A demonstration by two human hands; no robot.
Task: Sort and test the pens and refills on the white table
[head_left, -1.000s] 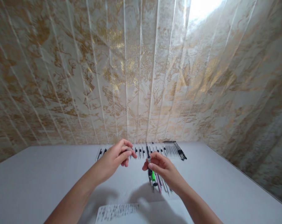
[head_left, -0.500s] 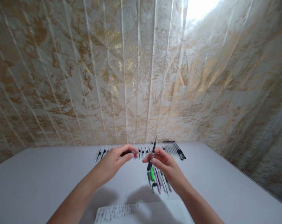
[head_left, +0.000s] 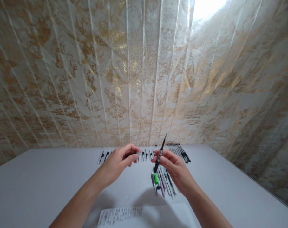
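Note:
Above the middle of the white table, my left hand (head_left: 121, 160) is closed round a dark, slim pen part, mostly hidden by the fingers, with a pale end showing at the fingertips. Between its thumb and fingers, my right hand (head_left: 173, 166) grips a black pen piece (head_left: 157, 163) with a silvery middle and a thin dark tip pointing up and slightly right. The hands are apart. Below the right hand lies a bunch of pens, among them a green one (head_left: 156, 179), a grey one (head_left: 153, 180) and a pinkish one (head_left: 162, 187).
A row of pen parts (head_left: 146, 155) runs along the back of the table (head_left: 63, 183), partly behind my left hand. Thin black-ended sticks (head_left: 185, 155) lie at the back right. A white sheet with handwriting (head_left: 122, 215) is at the near edge. A patterned curtain (head_left: 110, 79) hangs behind.
My right hand has moved slightly right, and the black piece's tip has swung up and right. The left hand has shifted little, its dark part now more hidden.

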